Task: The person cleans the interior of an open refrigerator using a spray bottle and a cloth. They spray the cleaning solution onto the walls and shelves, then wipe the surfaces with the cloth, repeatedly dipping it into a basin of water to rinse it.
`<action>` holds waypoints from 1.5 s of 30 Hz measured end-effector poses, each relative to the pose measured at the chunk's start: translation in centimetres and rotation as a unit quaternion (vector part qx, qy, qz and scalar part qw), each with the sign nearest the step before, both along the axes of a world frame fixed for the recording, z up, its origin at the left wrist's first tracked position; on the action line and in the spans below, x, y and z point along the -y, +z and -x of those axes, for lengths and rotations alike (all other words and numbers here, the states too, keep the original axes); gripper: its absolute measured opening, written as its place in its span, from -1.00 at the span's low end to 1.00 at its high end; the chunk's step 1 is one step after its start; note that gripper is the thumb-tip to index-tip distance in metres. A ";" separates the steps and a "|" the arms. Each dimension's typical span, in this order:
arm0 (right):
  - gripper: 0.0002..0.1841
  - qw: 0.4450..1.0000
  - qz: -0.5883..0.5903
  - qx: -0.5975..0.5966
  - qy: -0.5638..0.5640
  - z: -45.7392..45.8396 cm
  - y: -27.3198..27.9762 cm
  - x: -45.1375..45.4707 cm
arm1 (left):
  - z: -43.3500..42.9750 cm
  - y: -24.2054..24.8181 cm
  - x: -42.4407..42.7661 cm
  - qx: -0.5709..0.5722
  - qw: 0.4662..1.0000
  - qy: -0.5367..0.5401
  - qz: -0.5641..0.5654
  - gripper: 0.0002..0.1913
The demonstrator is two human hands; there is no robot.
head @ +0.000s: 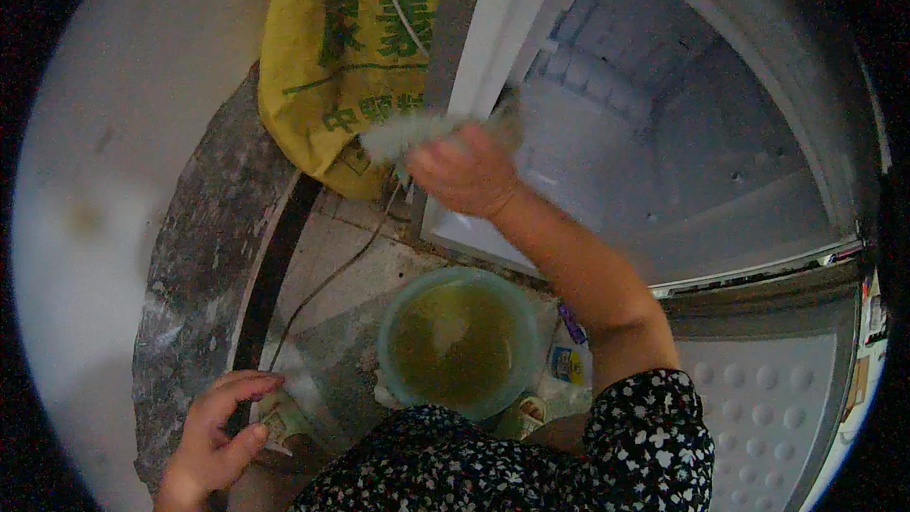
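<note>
My right hand [466,171] grips a pale cloth [402,139], blurred by motion, at the left edge of a white-framed appliance with a wide grey interior [640,142], which looks like a refrigerator. At the lower left is my left hand [220,427], its thumb and fingers apart beside a small printed packet [284,419]; whether it touches the packet cannot be told. Between my arms, a pale green basin [389,363] of murky yellow-brown liquid stands on the floor.
A yellow woven sack [306,85] with green print rests by a worn dark surface [206,227] on the left. A thin cable [341,267] crosses the floor. Right of the basin lie a purple item [572,323] and a blue-and-yellow packet [567,364]. A dimpled white panel [753,398] is at lower right.
</note>
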State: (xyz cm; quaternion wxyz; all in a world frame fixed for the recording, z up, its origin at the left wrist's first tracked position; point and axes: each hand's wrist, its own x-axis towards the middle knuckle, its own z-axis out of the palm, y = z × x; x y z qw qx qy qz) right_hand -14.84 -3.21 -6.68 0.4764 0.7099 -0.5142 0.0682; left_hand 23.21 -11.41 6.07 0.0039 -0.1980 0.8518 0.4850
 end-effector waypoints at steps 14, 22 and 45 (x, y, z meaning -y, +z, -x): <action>-0.76 0.993 0.036 0.000 -0.109 -2.5 9.6 -1.5 | -1.7 -1.6 2.1 0.006 0.999 -0.039 -0.008 -0.63; -0.82 0.980 0.182 0.024 -0.071 -1.3 15.1 -0.4 | 0.0 -1.7 2.9 -0.008 0.997 -0.074 0.002 -0.63; -0.70 0.808 0.272 0.518 -0.068 1.7 11.9 -7.5 | -2.7 -1.2 0.4 0.088 0.994 0.064 0.013 -0.62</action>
